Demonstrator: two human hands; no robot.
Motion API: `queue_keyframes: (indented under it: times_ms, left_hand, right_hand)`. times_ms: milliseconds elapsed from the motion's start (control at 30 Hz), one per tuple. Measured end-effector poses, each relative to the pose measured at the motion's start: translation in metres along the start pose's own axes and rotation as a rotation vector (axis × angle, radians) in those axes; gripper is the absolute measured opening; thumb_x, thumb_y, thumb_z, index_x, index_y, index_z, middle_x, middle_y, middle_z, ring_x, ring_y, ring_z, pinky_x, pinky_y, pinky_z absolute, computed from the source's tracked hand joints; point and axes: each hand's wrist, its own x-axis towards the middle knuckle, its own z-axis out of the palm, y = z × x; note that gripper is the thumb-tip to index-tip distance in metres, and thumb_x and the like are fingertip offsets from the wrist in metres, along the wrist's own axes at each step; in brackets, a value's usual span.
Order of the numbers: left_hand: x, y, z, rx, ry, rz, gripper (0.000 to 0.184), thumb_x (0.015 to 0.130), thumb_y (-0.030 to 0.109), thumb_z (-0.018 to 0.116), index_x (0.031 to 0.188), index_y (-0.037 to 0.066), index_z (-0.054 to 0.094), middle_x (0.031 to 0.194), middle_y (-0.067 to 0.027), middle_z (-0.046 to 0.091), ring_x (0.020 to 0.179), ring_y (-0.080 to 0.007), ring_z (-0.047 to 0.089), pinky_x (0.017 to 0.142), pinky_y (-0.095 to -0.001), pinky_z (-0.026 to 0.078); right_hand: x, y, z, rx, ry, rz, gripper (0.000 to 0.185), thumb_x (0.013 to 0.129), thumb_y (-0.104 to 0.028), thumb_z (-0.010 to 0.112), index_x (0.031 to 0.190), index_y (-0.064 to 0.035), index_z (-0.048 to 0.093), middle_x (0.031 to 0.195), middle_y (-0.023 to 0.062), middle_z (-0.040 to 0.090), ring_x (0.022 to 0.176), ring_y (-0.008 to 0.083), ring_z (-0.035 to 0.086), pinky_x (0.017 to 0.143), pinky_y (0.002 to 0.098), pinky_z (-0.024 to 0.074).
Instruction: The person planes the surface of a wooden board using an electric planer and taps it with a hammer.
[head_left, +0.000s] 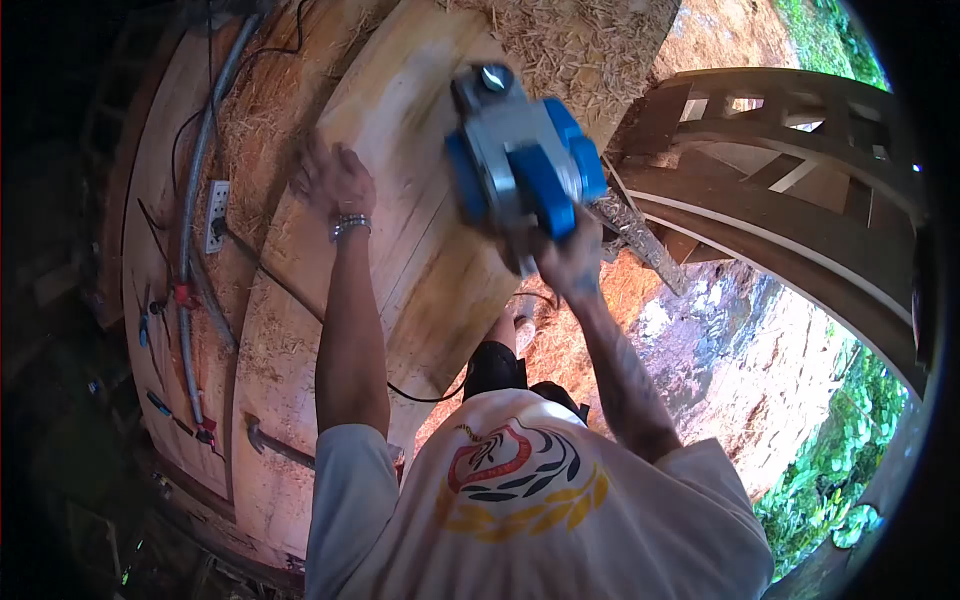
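Observation:
A blue and grey power planer, slightly blurred, is over the right part of a wide wooden board. My right hand is closed round its blue handle at the near side. Whether the planer's base touches the wood cannot be made out. My left hand, with a metal bracelet at the wrist, is over the board's left part, its fingers blurred and apart, holding nothing. Wood shavings cover the far end of the board.
To the left are a white power strip, a grey pipe, and cables. A hammer lies near my left sleeve. A slatted wooden frame stands at the right. A black cord crosses the board.

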Motion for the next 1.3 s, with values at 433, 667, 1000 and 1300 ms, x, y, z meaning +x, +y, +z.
queue_keyframes:
  times_ms: [433,667,1000,1300]
  left_hand:
    - [0.000,-0.001,0.000,-0.018,0.006,0.008,0.057,0.103,0.043,0.047,0.155,0.018,0.045,0.157,-0.0140,0.048,0.144,-0.0370,0.043,0.119,-0.0599,0.027]
    - [0.001,-0.001,0.003,0.045,-0.058,-0.021,0.061,0.101,0.040,0.049,0.156,0.015,0.043,0.161,-0.0123,0.044,0.147,-0.0333,0.040,0.120,-0.0601,0.026]
    - [0.002,0.009,-0.011,-0.056,-0.032,-0.020,0.060,0.101,0.040,0.048,0.154,0.014,0.043,0.160,-0.0126,0.043,0.151,-0.0326,0.036,0.121,-0.0618,0.024]
    - [-0.001,0.002,-0.006,-0.042,-0.023,0.029,0.061,0.103,0.044,0.047,0.157,0.015,0.041,0.156,-0.0182,0.048,0.145,-0.0374,0.043,0.120,-0.0613,0.027]
  right_hand:
    - [0.222,-0.017,0.062,-0.035,-0.103,-0.277,0.051,0.079,-0.046,0.071,0.089,0.0038,0.072,0.075,0.0234,0.072,0.069,0.0353,0.071,0.066,0.0454,0.0544]
    - [-0.049,0.019,-0.017,0.063,-0.124,0.048,0.033,0.084,-0.021,0.075,0.106,0.0018,0.068,0.072,0.0197,0.070,0.069,0.0321,0.073,0.063,0.0432,0.0556]
    - [0.015,0.008,0.006,-0.017,-0.041,0.003,0.039,0.080,-0.026,0.073,0.104,0.0040,0.068,0.083,0.0272,0.071,0.082,0.0449,0.073,0.074,0.0511,0.0560]
    - [0.264,-0.024,0.093,-0.197,-0.033,-0.002,0.039,0.081,-0.037,0.063,0.087,0.0007,0.074,0.079,0.0242,0.073,0.073,0.0400,0.072,0.067,0.0518,0.0576]
